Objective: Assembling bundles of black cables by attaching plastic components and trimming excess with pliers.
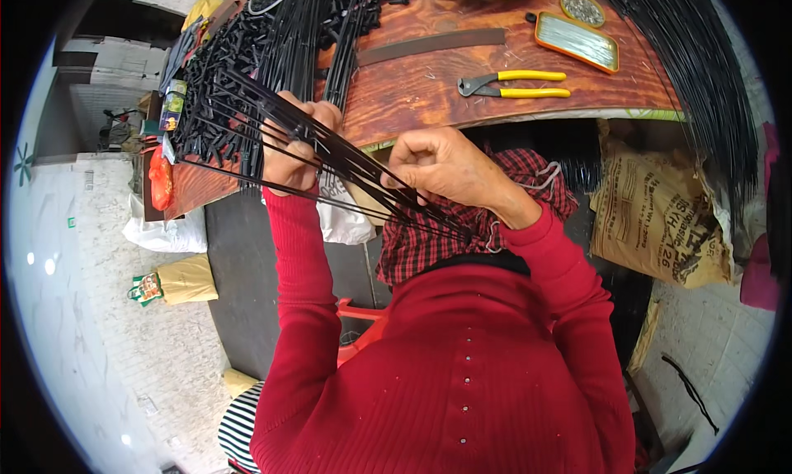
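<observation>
My left hand (290, 148) is closed round a bundle of thin black rods (363, 165) that look like umbrella ribs. They slant from the upper left down to my lap, and a small dark joint shows by my fingers. Against the right side of the bundle, my right hand (445, 165) is closed in a pinch, thumb and forefinger at the rods. Whatever lies between those fingertips is too small to make out. A red-and-black checked cloth (421, 251) covers my lap under the lower rod ends.
On the wooden table (396, 107) ahead lie yellow-handled cutting pliers (516, 84), a flat metal strip (433, 43), a tin of thin wire pieces (577, 42) and a round tin (582, 9). Small black parts (219, 103) heap at left. Long black rods (693, 70) and a brown sack (656, 206) are right.
</observation>
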Demonstrator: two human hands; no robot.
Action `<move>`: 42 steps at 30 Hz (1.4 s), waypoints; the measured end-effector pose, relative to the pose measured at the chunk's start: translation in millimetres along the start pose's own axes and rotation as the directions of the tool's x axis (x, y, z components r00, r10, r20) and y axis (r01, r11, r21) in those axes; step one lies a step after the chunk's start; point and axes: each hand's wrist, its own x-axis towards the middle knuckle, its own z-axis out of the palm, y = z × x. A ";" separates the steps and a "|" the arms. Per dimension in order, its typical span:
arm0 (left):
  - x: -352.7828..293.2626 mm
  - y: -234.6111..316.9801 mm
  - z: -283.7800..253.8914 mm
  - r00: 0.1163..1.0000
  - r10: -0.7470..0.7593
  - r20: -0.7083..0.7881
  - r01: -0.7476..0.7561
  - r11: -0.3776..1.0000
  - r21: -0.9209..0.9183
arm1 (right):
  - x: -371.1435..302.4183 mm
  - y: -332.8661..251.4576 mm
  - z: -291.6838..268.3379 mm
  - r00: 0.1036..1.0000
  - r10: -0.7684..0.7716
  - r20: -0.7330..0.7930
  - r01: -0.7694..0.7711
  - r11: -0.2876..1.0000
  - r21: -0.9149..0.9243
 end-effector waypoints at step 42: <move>3.7 0.4 7.7 0.997 -0.027 0.074 0.037 0.991 -0.130 | 0.7 8.2 11.3 1.000 -0.019 -0.017 0.022 0.977 0.211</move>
